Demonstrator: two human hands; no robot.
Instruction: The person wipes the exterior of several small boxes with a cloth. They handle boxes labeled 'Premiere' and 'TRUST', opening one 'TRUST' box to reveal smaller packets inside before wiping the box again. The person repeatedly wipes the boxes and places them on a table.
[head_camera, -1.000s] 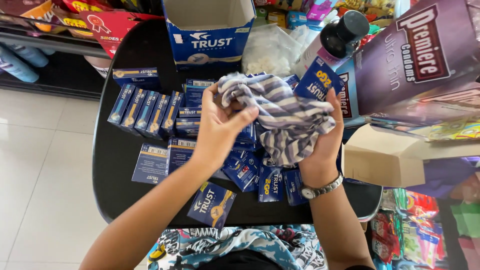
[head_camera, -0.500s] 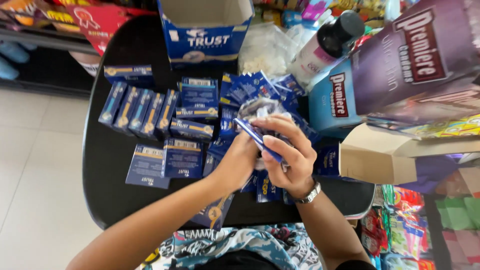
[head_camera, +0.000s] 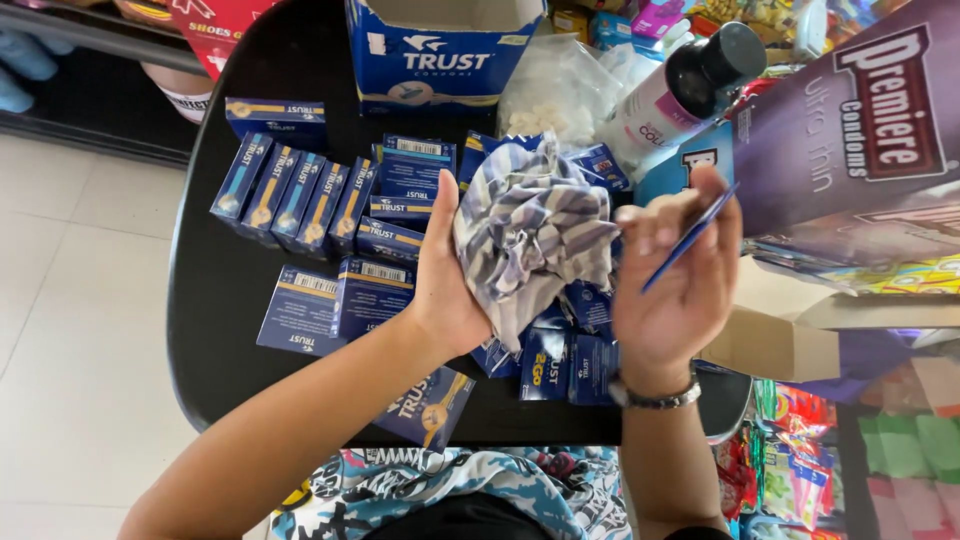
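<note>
My left hand grips a crumpled grey-and-white striped cloth above the middle of a black round table. Beside it, my right hand holds a small flat blue box edge-on between thumb and fingers; a bracelet sits on that wrist. The two hands are a little apart. Under and around them lie several small blue boxes, some lined up in a row at the left, others loose in a heap beneath the cloth.
An open blue carton stands at the table's far edge, with a clear plastic bag and a dark-capped bottle to its right. A large purple box and a cardboard carton crowd the right side. Tiled floor lies left.
The hands, pressed together around the box and cloth half a second ago, have separated. The cloth is now bunched in the left hand and the blue box is lifted to the right.
</note>
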